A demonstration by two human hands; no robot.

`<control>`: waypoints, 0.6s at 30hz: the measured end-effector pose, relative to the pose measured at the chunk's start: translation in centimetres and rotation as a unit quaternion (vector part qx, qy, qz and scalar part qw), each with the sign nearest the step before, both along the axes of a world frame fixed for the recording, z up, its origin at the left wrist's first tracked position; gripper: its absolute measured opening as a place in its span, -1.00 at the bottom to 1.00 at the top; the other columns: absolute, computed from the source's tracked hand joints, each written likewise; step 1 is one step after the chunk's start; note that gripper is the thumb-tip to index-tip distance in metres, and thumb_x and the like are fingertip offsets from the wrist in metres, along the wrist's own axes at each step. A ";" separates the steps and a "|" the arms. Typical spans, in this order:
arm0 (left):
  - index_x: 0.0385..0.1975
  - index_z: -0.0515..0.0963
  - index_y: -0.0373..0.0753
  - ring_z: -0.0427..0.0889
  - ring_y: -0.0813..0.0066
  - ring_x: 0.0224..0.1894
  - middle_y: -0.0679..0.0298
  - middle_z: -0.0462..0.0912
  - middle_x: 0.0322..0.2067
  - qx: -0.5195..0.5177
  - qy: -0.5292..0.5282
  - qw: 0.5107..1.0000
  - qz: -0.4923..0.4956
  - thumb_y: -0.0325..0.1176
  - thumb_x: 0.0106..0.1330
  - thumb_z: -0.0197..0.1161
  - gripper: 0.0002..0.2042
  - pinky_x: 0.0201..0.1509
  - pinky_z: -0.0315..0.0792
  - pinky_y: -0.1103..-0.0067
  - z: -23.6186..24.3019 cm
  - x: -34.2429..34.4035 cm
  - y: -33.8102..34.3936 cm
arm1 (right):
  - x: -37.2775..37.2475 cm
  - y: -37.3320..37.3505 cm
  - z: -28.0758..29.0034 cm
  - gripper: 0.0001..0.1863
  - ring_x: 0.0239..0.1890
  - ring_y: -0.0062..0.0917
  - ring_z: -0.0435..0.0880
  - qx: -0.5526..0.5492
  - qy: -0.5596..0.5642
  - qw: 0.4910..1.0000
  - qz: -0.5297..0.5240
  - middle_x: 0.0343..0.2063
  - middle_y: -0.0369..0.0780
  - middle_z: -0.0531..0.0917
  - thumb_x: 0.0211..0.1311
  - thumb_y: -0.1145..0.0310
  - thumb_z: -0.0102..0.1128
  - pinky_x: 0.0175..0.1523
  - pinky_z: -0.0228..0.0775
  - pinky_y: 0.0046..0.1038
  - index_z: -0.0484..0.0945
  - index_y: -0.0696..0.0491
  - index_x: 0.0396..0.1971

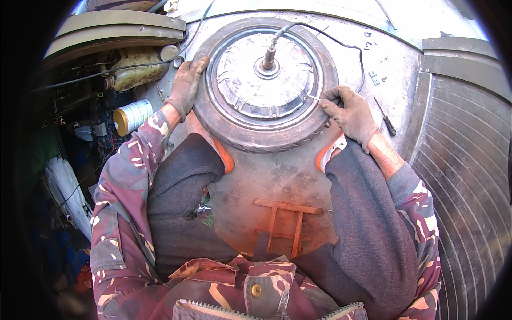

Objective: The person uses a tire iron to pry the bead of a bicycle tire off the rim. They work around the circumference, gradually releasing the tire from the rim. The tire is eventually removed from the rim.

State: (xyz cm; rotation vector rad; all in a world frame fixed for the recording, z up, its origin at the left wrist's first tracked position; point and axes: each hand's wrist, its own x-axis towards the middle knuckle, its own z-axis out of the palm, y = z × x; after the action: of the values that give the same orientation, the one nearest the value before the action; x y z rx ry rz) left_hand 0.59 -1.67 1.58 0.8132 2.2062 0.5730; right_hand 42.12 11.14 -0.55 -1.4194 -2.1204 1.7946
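A hub-motor wheel (250, 140) with a black tyre lies flat before me, its silver cover (248, 88) facing up. From the axle (269, 57) at its centre, a black cable (341, 42) curves off to the right. My left hand (186, 85), in a greyish work glove, grips the tyre's left edge; some of its fingers are hidden against the side. Pinched in my gloved right hand (349, 114) is a thin silver rod-like tool (313, 97), with its tip at the cover's right rim, near the bolts. The tool's other end is hidden in the fingers.
A screwdriver (387, 118) with a dark handle lies right of my right hand. Small metal parts (375, 79) are scattered beyond it. At left are a spool (132, 117) and clutter. A reddish wooden frame (288, 207) lies between my legs; a ribbed metal panel (469, 160) stands at right.
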 end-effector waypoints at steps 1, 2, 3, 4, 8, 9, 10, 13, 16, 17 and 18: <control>0.30 0.62 -0.32 0.56 0.30 0.33 0.06 0.61 0.27 -0.001 0.013 1.000 -0.013 0.01 0.65 0.14 -0.48 0.48 0.33 0.46 0.0 -0.1 0.0 | 0.0 0.0 0.0 -0.60 -0.24 -0.47 0.84 -0.007 -0.003 1.000 -0.002 -0.18 -0.10 0.80 0.42 0.09 0.44 -0.11 0.70 -0.38 0.74 0.16 -0.08; 0.30 0.62 -0.32 0.55 0.29 0.33 0.05 0.60 0.27 -0.002 0.025 0.999 -0.027 0.01 0.66 0.12 -0.48 0.49 0.33 0.46 -0.1 -0.2 -0.1 | 0.1 0.0 0.0 -0.60 -0.23 -0.46 0.84 -0.011 0.000 1.000 -0.006 -0.17 -0.09 0.80 0.42 0.08 0.44 -0.10 0.70 -0.38 0.74 0.16 -0.08; 0.29 0.57 -0.41 0.59 0.27 0.28 -0.02 0.62 0.23 0.018 0.019 0.999 -0.031 0.11 0.58 0.18 -0.37 0.41 0.40 0.45 -0.2 -0.3 -0.1 | 0.1 -0.1 -0.1 -0.60 -0.22 -0.45 0.84 -0.013 -0.004 1.000 -0.006 -0.17 -0.09 0.80 0.42 0.08 0.44 -0.09 0.70 -0.37 0.74 0.16 -0.08; 0.28 0.52 -0.50 0.62 0.25 0.22 -0.09 0.63 0.19 0.037 0.012 0.999 -0.036 0.22 0.50 0.24 -0.24 0.33 0.46 0.44 -0.4 -0.5 -0.1 | 0.1 -0.1 -0.2 -0.60 -0.22 -0.44 0.85 -0.012 -0.001 1.000 -0.006 -0.17 -0.09 0.80 0.42 0.08 0.44 -0.08 0.70 -0.36 0.74 0.16 -0.08; 0.26 0.47 -0.59 0.66 0.22 0.16 -0.15 0.65 0.12 0.048 0.007 0.998 -0.040 0.31 0.43 0.31 -0.11 0.26 0.53 0.44 -0.8 -1.1 -0.4 | 0.2 -0.1 -0.4 -0.58 -0.18 -0.41 0.85 -0.022 -0.006 1.000 -0.004 -0.15 -0.08 0.80 0.42 0.05 0.43 -0.03 0.69 -0.34 0.74 0.16 -0.08; 0.26 0.47 -0.59 0.66 0.22 0.15 -0.14 0.65 0.12 0.051 0.008 0.998 -0.047 0.31 0.43 0.31 -0.11 0.26 0.53 0.44 -0.8 -1.1 -0.4 | 0.2 -0.1 -0.4 -0.58 -0.17 -0.40 0.85 -0.017 -0.004 1.000 -0.003 -0.15 -0.08 0.80 0.42 0.05 0.43 -0.02 0.69 -0.33 0.74 0.16 -0.08; 0.26 0.47 -0.59 0.66 0.22 0.15 -0.13 0.65 0.11 0.055 0.010 0.997 -0.055 0.32 0.43 0.31 -0.11 0.26 0.53 0.43 -0.8 -1.1 -0.5 | 0.2 -0.1 -0.5 -0.58 -0.16 -0.39 0.85 -0.011 -0.001 1.000 -0.003 -0.15 -0.08 0.80 0.42 0.05 0.43 -0.01 0.69 -0.33 0.74 0.15 -0.08; 0.25 0.49 -0.57 0.66 0.21 0.14 -0.12 0.65 0.11 0.060 -0.002 0.997 -0.047 0.32 0.43 0.30 -0.12 0.26 0.53 0.43 -0.9 -1.0 -0.5 | 0.2 -0.1 -0.5 -0.58 -0.14 -0.37 0.85 -0.002 -0.001 1.000 -0.002 -0.14 -0.08 0.80 0.42 0.04 0.43 0.01 0.68 -0.32 0.74 0.15 -0.08; 0.24 0.51 -0.56 0.66 0.22 0.15 -0.11 0.64 0.12 0.053 0.010 0.997 -0.051 0.33 0.45 0.28 -0.13 0.26 0.53 0.43 -0.9 -1.1 -0.5 | 0.2 -0.1 -0.5 -0.58 -0.13 -0.36 0.84 0.010 -0.007 1.000 0.003 -0.14 -0.08 0.80 0.42 0.04 0.43 0.02 0.67 -0.32 0.75 0.14 -0.08; 0.24 0.51 -0.56 0.66 0.22 0.15 -0.11 0.64 0.12 0.049 0.019 0.997 -0.058 0.33 0.45 0.27 -0.14 0.26 0.53 0.43 -1.0 -1.1 -0.5 | 0.2 -0.2 -0.5 -0.58 -0.13 -0.36 0.84 0.015 -0.009 1.000 0.005 -0.14 -0.08 0.80 0.42 0.04 0.43 0.03 0.67 -0.32 0.75 0.14 -0.08; 0.24 0.51 -0.55 0.66 0.22 0.15 -0.12 0.63 0.12 0.049 0.020 0.997 -0.062 0.33 0.46 0.26 -0.14 0.26 0.53 0.43 -1.0 -1.2 -0.5 | 0.2 -0.2 -0.5 -0.58 -0.13 -0.36 0.84 0.013 -0.008 1.000 0.004 -0.14 -0.08 0.80 0.42 0.04 0.43 0.03 0.67 -0.32 0.75 0.14 -0.08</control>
State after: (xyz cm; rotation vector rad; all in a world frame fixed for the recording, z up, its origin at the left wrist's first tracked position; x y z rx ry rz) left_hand -0.59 -2.22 0.55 1.0125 2.1591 0.6131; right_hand 42.37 10.96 -1.05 -1.4270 -2.1517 1.7572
